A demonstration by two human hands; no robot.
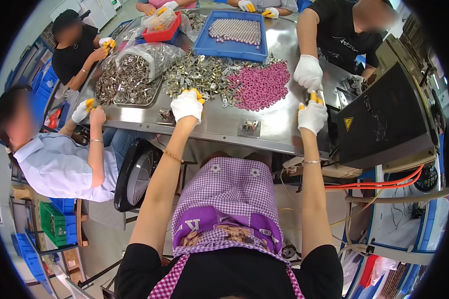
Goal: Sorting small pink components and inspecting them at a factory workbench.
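Observation:
My left hand (187, 106), in a white glove with yellow fingertips, is at the near edge of a heap of small metal clips (197, 74). Its fingers are curled, and anything between them is hidden. Near the table's right end my right hand (313, 118), gloved the same way, has its fingers bent together. A co-worker's gloved hand (309, 73) reaches down to its fingertips; whether something passes between them is too small to tell. Pink rings (259, 85) lie heaped between my hands. Small metal fixtures stand on the near table edge, one (249, 127) at the middle and another (165, 116) beside my left hand.
A tray of metal parts (129, 82) stands at the left, a blue tray (202, 44) with rows of small pieces and a red bin (160, 36) farther back. A black machine box (384, 119) flanks the right. Co-workers sit around the metal table (212, 122); a black fan (137, 174) stands below.

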